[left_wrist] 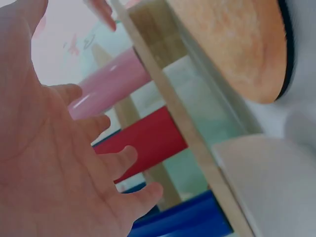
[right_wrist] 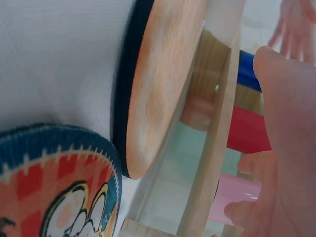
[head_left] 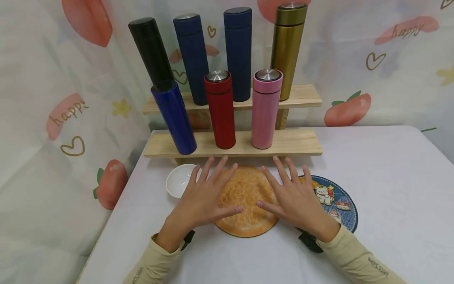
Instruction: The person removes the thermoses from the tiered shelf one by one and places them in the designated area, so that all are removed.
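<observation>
You're prob. at a ready or pause step, w/ nothing being lifted: your L grip (head_left: 202,199) is hovering over the left side of the bread-print mat (head_left: 248,185), fingers spread, and your R grip (head_left: 298,201) is mirroring it over the right side, also spread. Neither is looking to be touching anything, going by the wrist views. The mat is lying on the white surface (head_left: 390,189), its middle showing btwn your thumbs. Left of the mat & a bit back, the white bowl (head_left: 179,179) is sitting partly hidden by your L fingers; right of the mat, the denim-print mat (head_left: 338,195) is lying partly under your R hand's outline. Behind the mat, the wooden rack (head_left: 294,144) is carrying the blue btl (head_left: 175,118), red btl (head_left: 221,114) & pink btl (head_left: 266,114) on its lower shelf, w/ four back-row btls (head_left: 238,55) standing above. Next move is prob. calling for picking one item, bringing one grip to it & curling the fingers round; if you're going for a btl, you're needing to reach fwd past the mat w/o knocking its neighbours.
</observation>
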### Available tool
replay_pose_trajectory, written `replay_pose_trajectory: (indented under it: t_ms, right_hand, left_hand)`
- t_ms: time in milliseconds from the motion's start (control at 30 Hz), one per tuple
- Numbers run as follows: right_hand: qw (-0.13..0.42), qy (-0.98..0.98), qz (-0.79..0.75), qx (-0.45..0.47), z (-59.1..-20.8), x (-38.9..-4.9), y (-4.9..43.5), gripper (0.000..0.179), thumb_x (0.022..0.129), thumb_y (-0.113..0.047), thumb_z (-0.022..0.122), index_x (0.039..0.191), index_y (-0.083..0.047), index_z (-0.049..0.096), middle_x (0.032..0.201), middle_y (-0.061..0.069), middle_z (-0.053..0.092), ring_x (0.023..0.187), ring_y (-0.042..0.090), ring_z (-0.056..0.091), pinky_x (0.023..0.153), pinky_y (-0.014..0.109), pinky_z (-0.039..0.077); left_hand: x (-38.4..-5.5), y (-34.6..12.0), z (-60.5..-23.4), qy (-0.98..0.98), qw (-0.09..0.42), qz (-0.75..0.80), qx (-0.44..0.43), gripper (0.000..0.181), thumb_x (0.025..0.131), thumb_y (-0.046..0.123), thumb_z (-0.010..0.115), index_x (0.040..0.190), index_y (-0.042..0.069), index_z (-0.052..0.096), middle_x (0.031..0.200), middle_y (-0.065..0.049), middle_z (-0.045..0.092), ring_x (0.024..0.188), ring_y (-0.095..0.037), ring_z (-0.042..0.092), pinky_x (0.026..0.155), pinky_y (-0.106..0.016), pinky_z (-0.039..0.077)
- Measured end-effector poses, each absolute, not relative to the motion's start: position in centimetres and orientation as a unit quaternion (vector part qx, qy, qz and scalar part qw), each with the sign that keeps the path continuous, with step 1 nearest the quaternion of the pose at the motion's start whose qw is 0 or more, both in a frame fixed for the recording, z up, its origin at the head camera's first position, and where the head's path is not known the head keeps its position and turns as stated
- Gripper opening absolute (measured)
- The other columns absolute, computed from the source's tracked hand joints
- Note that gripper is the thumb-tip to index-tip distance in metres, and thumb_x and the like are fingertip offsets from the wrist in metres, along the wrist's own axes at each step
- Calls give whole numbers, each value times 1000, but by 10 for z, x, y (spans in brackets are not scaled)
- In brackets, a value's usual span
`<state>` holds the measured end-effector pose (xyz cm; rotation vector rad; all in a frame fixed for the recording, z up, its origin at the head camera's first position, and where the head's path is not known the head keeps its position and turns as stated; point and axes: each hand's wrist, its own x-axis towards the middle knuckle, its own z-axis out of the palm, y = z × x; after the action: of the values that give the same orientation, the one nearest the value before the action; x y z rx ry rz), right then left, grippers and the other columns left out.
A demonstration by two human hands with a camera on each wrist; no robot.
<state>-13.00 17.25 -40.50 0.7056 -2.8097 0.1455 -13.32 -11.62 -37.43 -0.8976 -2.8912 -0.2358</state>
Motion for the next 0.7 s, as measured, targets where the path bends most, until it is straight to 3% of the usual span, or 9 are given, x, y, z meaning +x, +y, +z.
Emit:
replay_pose_trajectory:
  t_ms: [267,400,567,700]
  right_hand:
    - [117,-960,59,246,-405,-130,173,95,95,-71,66,166,-13,42,173,26,21,156,53,20,111,84,19]
    - [116,-962,58,242,-403,-130,174,95,95,-71,67,166,-13,41,173,26,21,156,53,20,112,84,18]
    - [122,-960,61,244,-402,-130,174,94,96,-72,64,166,-13,42,173,27,22,155,53,21,112,84,18]
    - [131,-958,60,247,-403,-130,174,93,97,-74,60,165,-12,44,172,27,24,155,53,22,111,83,19]
  left_hand:
    - [-136,-138,-353,-941,107,-118,-300,98,95,74,63,172,26,26,179,-5,14,160,-38,23,121,-70,25]
    - [-142,-157,-342,-923,153,-175,-308,87,98,60,71,168,18,39,174,-5,33,154,-33,41,118,-65,36]
    - [-151,-189,-334,-899,249,-221,-283,62,96,42,77,145,5,66,140,-11,70,125,-31,68,102,-54,54]
    - [-165,-218,-335,-890,313,-233,-235,52,94,39,77,131,2,74,114,-15,78,101,-34,74,83,-54,58]
